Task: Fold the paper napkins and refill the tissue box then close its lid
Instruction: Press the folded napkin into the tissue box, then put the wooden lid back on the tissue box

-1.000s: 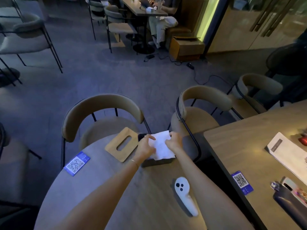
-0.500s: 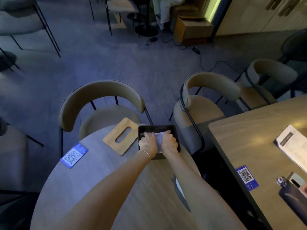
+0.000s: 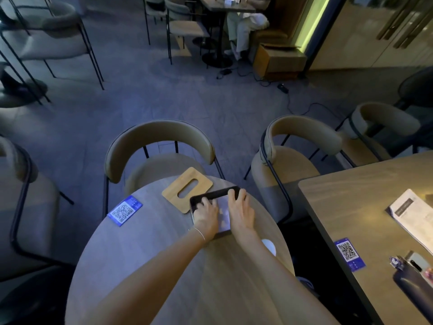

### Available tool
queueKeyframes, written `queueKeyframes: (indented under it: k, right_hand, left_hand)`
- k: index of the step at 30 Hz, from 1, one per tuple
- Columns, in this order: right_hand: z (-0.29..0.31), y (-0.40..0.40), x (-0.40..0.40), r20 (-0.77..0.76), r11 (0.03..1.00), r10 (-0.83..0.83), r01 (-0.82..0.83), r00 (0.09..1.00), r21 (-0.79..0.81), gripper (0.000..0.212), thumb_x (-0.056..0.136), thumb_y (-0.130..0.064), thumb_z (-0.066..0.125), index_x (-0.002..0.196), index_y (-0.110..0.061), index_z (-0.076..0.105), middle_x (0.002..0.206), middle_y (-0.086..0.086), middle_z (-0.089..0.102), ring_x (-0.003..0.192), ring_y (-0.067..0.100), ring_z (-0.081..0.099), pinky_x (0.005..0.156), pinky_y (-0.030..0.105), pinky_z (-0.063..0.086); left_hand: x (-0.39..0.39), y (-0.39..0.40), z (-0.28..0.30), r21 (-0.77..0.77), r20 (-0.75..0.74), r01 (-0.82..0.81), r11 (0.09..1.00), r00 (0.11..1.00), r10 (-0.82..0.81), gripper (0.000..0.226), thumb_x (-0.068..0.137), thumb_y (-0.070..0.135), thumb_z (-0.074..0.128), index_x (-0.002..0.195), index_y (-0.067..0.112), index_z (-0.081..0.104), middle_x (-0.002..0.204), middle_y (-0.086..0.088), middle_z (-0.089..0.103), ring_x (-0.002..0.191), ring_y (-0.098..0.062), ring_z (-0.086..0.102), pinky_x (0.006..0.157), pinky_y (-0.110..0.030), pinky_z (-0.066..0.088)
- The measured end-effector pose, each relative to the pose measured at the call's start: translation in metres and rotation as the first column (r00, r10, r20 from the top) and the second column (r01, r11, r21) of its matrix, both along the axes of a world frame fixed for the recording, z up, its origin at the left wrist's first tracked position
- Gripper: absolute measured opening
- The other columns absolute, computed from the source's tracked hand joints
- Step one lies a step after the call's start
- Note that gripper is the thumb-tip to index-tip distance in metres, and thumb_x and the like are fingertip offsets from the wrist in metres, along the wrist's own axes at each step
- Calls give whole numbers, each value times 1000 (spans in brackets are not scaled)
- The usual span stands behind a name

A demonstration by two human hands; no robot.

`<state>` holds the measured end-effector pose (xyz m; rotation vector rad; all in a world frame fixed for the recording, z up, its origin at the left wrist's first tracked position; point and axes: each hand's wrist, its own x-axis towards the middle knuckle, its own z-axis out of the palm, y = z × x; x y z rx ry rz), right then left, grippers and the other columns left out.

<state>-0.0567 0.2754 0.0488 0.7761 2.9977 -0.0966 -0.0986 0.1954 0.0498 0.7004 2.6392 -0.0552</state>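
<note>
Dim café seating is surrounding a round wooden desk (image 3: 145,249), on which the work is taking place. At the far side of this desk a dark tissue box (image 3: 212,195) is sitting with its top open, and pale folded napkins (image 3: 223,213) are lying inside it. Both hands are reaching into the box. The left hand (image 3: 206,215) is lying palm down over the left part of the napkins, its fingers (image 3: 203,202) spread flat and gripping nothing. The right hand (image 3: 241,212) is lying along the right side, its fingers (image 3: 235,195) curling over the far rim of the box; whether they are clamping the rim or merely resting on it cannot be told. A thin bracelet (image 3: 200,233) is circling the left wrist.

Just left of the box, the wooden lid (image 3: 181,187) with its oval slot is lying flat on the desk, its near corner touching or slipping under the box. Farther left, a blue QR-code card (image 3: 124,210) is lying near the desk edge. A white rounded object (image 3: 269,246) is showing partly behind the right forearm. Two curved-back chairs, one (image 3: 159,141) behind the lid and another (image 3: 302,137) to the right, are standing at the far side. A second desk (image 3: 351,207) at right is carrying a printed sheet (image 3: 414,216) and another QR card (image 3: 349,253).
</note>
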Motion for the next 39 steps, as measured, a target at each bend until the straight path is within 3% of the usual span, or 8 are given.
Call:
queueKeyframes:
  k: [8,16,23,26,29,32,36,39]
  right_hand:
    - [0,-39,22,306,925,380,-361,873,-118,46,95,-5,51,139,-7,38,140,20,41,116,32,60,89,39,51]
    - [-21,-84,36,517,965,262,-208,815,-160,44,102,-3,31,146,1,28,144,22,44,131,33,49,102,41,43]
    - [-7,-102,38,550,964,251,-154,797,-217,47,99,-3,42,144,0,32,145,20,45,131,33,49,102,40,43]
    - [25,-93,17,549,941,306,-160,777,-299,38,94,-5,55,131,0,51,127,17,59,115,34,62,93,41,51]
    - [52,-78,-22,459,896,285,-64,841,-440,12,94,-14,53,97,-7,61,82,13,62,83,32,68,78,41,59]
    - [48,-66,-63,173,878,236,-134,956,-460,29,92,-16,48,63,-14,50,70,8,57,78,31,63,69,37,53]
    - [12,-65,-92,206,846,304,-164,930,-508,30,93,-17,48,114,-3,64,118,20,65,109,35,59,89,42,52]
    - [-12,-67,-98,287,870,346,-191,893,-454,44,94,-17,46,137,-7,44,140,17,47,130,36,40,103,42,38]
  left_hand:
    - [20,-61,-2,-114,65,137,984,989,-130,59,95,10,49,147,7,21,146,-18,32,128,-29,49,101,-35,45]
    - [48,-98,-7,-263,-12,197,945,978,-207,56,97,13,47,144,-5,22,143,-17,41,131,-28,44,100,-33,44]
    - [55,-106,-5,-293,35,194,936,981,-192,57,98,15,45,145,-4,20,146,-18,39,134,-29,42,103,-34,42]
    - [44,-103,10,-160,82,126,979,990,-114,49,95,14,51,141,6,36,140,-15,47,126,-27,52,98,-34,46]
    - [17,-103,30,126,101,-58,990,994,45,28,93,19,52,120,13,57,121,-9,62,112,-26,62,88,-34,50]
    - [-14,-107,31,470,218,-376,799,926,307,24,89,27,56,103,10,64,102,-13,71,95,-29,67,80,-38,55]
    - [-47,-110,12,513,531,-701,496,713,458,28,90,16,56,114,1,60,103,-16,66,97,-29,63,83,-33,50]
    - [-63,-105,-10,374,694,-865,335,500,518,14,91,16,56,77,12,53,96,-13,54,90,-24,54,75,-30,40]
